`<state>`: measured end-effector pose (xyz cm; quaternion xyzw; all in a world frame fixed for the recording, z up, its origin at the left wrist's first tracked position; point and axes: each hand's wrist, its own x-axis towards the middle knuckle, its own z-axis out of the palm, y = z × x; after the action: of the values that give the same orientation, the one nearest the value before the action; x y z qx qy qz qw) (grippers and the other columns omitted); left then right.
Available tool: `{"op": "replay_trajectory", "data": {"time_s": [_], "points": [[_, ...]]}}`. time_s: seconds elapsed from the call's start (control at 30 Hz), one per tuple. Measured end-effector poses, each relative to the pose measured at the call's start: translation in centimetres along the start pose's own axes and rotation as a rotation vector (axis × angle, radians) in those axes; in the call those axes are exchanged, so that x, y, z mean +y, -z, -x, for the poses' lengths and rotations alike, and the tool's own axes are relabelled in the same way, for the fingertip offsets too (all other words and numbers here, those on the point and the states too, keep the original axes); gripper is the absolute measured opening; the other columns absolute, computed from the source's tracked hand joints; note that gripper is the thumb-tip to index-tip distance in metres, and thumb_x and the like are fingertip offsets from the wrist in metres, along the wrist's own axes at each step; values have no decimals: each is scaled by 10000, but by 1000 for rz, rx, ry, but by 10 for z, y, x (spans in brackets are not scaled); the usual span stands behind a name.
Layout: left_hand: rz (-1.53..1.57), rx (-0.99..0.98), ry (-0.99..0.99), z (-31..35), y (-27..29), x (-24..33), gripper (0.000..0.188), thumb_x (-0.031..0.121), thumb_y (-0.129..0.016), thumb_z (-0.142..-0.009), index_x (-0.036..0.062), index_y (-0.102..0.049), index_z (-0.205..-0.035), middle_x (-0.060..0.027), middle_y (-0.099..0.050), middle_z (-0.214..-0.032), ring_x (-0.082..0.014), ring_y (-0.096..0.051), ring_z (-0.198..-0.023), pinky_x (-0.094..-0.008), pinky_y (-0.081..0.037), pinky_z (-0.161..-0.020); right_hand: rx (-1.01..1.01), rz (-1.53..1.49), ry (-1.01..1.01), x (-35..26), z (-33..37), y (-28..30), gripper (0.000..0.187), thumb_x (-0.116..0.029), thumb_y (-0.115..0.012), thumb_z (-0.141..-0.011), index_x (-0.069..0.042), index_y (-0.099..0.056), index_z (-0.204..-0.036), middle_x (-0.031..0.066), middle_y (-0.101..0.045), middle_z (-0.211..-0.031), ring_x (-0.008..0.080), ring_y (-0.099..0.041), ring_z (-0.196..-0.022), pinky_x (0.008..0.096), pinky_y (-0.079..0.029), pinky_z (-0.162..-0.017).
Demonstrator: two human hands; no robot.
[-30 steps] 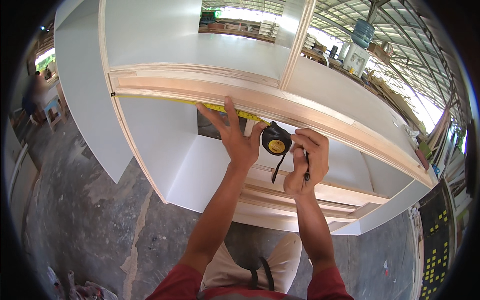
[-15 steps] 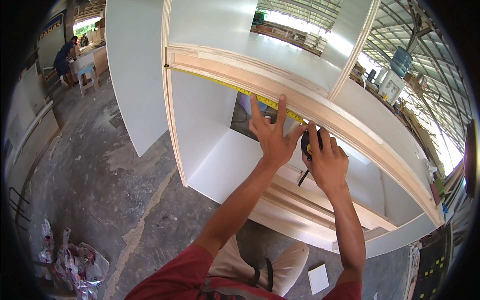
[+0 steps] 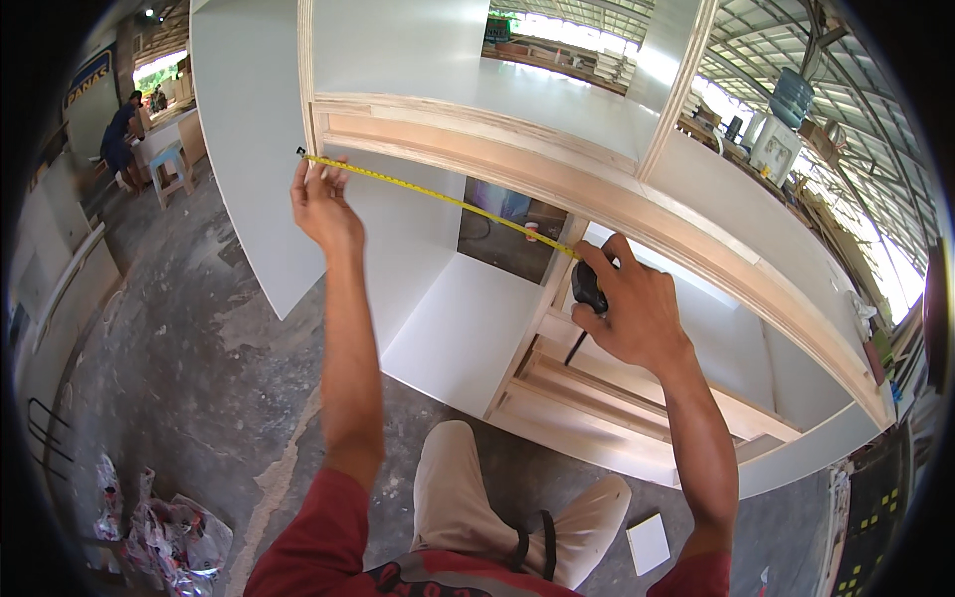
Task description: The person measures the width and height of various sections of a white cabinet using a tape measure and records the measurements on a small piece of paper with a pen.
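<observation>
A yellow tape measure [image 3: 448,199] is pulled out long and thin, with small dark marks along it. It runs in a slanting line across the front of a big white cabinet [image 3: 438,328] with pale wood edges. The left hand [image 3: 320,204] pinches the far end of the tape with curled fingers, right at the cabinet's wooden corner. The right hand [image 3: 627,308] is closed around the black case of the tape and also holds a thin dark pencil [image 3: 575,348] that points down. The case sits against a wooden upright [image 3: 542,308] in the middle of the cabinet.

The cabinet lies on a rough grey concrete floor [image 3: 199,368]. Crumpled plastic bags [image 3: 164,527] lie on the floor to the left. A small white square piece [image 3: 649,543] lies near the person's knee. Far off at the left, another person [image 3: 121,139] stands by a worktop [image 3: 159,134] and a stool [image 3: 171,169]. A metal roof [image 3: 796,50] is overhead.
</observation>
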<state>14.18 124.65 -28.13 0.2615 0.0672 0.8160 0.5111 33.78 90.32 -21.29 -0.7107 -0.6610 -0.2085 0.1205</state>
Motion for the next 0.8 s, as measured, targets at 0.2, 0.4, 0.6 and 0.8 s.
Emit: {"op": "replay_trajectory", "data": {"time_s": [0.2, 0.4, 0.6, 0.8], "points": [[-152, -64, 95, -53, 32, -1, 373, 13, -701, -903, -69, -554, -1237, -105, -691, -895, -173, -669, -772, -259, -512, -684, -36, -14, -32, -3, -5, 2, 597, -301, -719, -746, -116, -571, -1294, 168, -547, -1043, 345, -660, -736, 452, -509, -576], [-215, -101, 245, -79, 32, -11, 231, 22, -725, -893, -87, -661, -1086, -101, -707, -904, -156, -657, -721, -242, -504, -669, 20, 108, -29, -11, -9, 1, 670, -316, -752, -747, -129, -536, -1353, 165, -535, -1095, 320, -664, -838, 432, -544, -581], [-191, -97, 249, -96, 40, -20, 252, 2, -709, -898, -92, -641, -1121, -113, -702, -920, -174, -657, -740, -256, -527, -684, 86, 192, -51, 3, 13, -4, 728, -256, -746, -744, -198, -489, -1423, 145, -509, -1186, 297, -631, -904, 385, -583, -594], [-201, -100, 285, -101, 46, -26, 276, 27, -684, -926, -95, -616, -1163, -111, -690, -960, -169, -648, -803, -258, -528, -730, 197, 341, -72, 25, 42, -13, 685, -224, -719, -792, -245, -498, -1441, 123, -523, -1212, 277, -627, -964, 390, -587, -619]]}}
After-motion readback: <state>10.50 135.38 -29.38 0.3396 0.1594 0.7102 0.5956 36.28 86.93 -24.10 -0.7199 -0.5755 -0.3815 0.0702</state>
